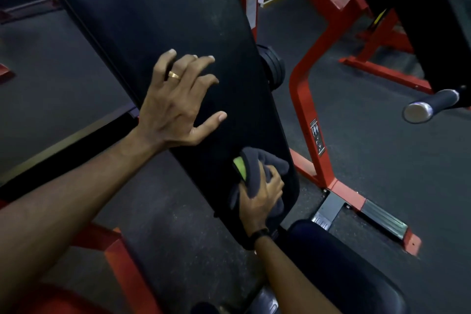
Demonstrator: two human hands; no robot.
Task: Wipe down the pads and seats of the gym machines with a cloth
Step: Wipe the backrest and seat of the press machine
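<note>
Cloth [257, 173], dark grey with a patch of yellow-green at one fold, sits bunched against the lower end of the long black back pad [163, 20], where the right hand [260, 199] grips it with curled fingers and holds it to the upholstery. Higher on the same pad the left hand [178, 99] rests with its fingers spread and slightly bent, fingertips and thumb touching the surface; a gold ring [174, 75] shows on one finger. A dark band [260, 233] circles the right wrist. The pad tilts steeply, running from the upper left down toward the black seat [344, 267] just below the cloth. Right of the pad stands the red frame [303, 99] of the machine, carrying a warning sticker [317, 136], and a black round part [274, 66] pokes out from behind the pad's edge. A grey ribbed footplate [382, 219] lies at the foot of the frame on the dark rubber floor [382, 160]. At the far right a chrome-capped handle [430, 107] juts out from another black-and-red machine.
</note>
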